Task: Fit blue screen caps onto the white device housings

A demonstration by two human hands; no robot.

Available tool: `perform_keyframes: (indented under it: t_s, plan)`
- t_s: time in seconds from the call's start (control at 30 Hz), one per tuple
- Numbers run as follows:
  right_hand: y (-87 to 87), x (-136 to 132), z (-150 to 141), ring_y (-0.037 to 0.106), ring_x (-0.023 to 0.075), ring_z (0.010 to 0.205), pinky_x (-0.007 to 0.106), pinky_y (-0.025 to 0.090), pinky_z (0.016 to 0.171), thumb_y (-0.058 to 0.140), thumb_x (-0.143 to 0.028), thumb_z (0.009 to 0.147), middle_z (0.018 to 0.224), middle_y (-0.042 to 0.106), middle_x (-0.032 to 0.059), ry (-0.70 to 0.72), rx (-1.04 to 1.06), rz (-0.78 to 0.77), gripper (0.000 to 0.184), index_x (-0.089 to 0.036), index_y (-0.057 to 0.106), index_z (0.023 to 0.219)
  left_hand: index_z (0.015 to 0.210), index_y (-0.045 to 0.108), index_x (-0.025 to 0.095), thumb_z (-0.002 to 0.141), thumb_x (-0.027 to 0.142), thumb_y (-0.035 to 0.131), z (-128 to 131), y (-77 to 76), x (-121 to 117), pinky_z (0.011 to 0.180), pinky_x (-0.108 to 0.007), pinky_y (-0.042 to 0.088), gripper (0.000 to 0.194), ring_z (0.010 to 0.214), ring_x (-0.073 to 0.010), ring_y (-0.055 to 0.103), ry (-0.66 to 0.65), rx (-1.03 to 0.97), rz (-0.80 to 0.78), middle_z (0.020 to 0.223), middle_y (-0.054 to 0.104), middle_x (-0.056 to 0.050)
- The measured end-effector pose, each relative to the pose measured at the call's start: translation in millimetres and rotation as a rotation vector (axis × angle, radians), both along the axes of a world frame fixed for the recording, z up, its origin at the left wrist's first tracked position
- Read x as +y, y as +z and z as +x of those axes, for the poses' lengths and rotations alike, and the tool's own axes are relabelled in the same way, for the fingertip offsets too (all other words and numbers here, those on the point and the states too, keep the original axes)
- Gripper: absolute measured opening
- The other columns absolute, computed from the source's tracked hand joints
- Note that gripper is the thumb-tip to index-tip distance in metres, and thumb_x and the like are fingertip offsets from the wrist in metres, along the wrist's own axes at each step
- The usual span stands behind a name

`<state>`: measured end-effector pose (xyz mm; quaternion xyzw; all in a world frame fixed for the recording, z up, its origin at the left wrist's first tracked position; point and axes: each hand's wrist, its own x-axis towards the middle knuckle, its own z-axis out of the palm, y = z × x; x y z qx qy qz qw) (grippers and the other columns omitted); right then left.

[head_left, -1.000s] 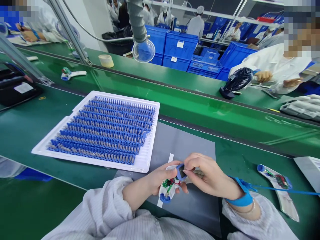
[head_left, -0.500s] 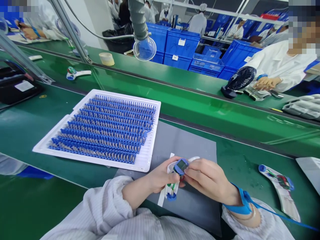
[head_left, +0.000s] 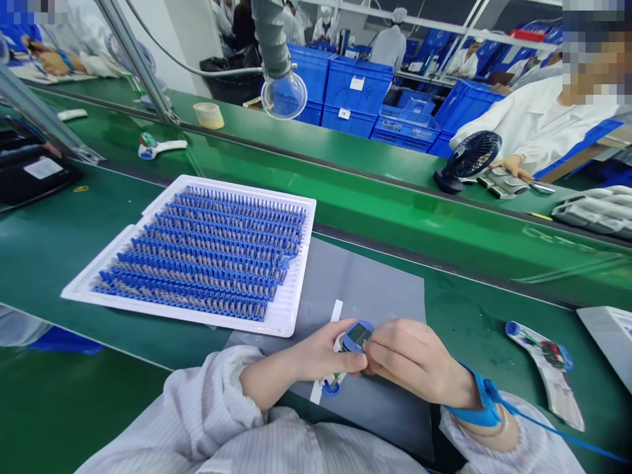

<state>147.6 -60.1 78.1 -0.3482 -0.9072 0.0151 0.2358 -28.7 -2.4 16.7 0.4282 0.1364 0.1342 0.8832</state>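
An opened white handheld thermometer (head_left: 340,343) with a blue-rimmed grey screen (head_left: 358,334) is held above the grey mat (head_left: 390,303). My left hand (head_left: 328,352) is closed around its body, the thumb lying just below the screen. Green circuitry and a blue round end (head_left: 330,388) show beneath that hand. My right hand (head_left: 409,355) has its fingers pinched together at the screen's right edge; the fingertips and anything small between them are hidden. A blue strap (head_left: 476,398) circles my right wrist.
Left of the mat lies a white tray (head_left: 291,309) with rows of blue parts with metal pieces. Another opened thermometer (head_left: 548,368) rests at right. Beyond, a green belt (head_left: 345,181) carries a white part (head_left: 160,146). A small fan (head_left: 469,161) stands near a co-worker.
The thermometer has tipped and sits slightly lower; my left thumb has moved up to the screen's lower edge. The white part on the belt has shifted right. The co-worker's hands have moved apart.
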Motion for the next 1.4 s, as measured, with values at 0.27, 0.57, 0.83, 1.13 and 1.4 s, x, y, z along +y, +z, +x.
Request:
perform_keyframes:
  t_s: [0.27,0.57,0.83,1.13,1.4]
  plan:
    - [1.8,3,0,0.054,0.0177,0.074,0.030,0.043,0.064,0.044,-0.017,0.097,0.084,0.060,0.0075,-0.036,-0.004,0.063,0.011,-0.012,0.055,0.095,0.105,0.047,0.018,0.041,0.046,0.085,5,-3.9,-2,0.062,-0.023,0.038,0.080,0.066,-0.0094,0.051,0.112,-0.065,-0.160,0.078,0.055,0.001]
    - [8.1,7,-9,0.053,0.0177,0.069,0.029,0.041,0.057,0.036,-0.022,0.100,0.081,0.059,0.0073,-0.025,-0.040,-0.094,0.024,-0.013,0.057,0.092,0.110,0.044,0.020,0.045,0.040,0.085,3,-4.1,-3,0.071,-0.025,0.038,0.078,0.078,-0.0119,0.049,0.148,-0.024,-0.025,0.090,0.052,0.000]
    - [1.4,8,-11,0.053,0.0179,0.072,0.029,0.041,0.059,0.037,-0.019,0.099,0.081,0.059,0.0073,0.006,-0.011,-0.150,0.022,-0.012,0.057,0.093,0.113,0.048,0.019,0.072,0.025,0.066,0,5.0,-5,0.099,-0.034,0.033,0.045,0.112,-0.0223,0.046,0.266,0.105,0.428,0.118,0.050,-0.008]
    - [-19.2,-2,-2,0.055,0.0183,0.078,0.029,0.043,0.062,0.041,-0.014,0.097,0.091,0.060,0.0078,-0.004,0.039,-0.115,0.015,-0.014,0.055,0.103,0.119,0.049,0.014,0.070,0.028,0.068,0,1.6,-6,0.104,-0.036,0.029,0.054,0.120,-0.0264,0.042,0.319,0.163,0.648,0.126,0.048,-0.014]
    - [-14.9,1,17,0.053,0.0246,0.093,0.040,0.047,0.076,0.052,-0.021,0.091,0.103,0.054,0.0117,-0.280,0.193,0.006,0.022,-0.018,0.052,0.113,0.106,0.053,0.015,0.058,0.049,0.075,7,-2.7,-4,0.062,-0.026,0.043,0.062,0.072,-0.0211,0.065,0.187,-0.025,-0.346,0.089,0.066,-0.008]
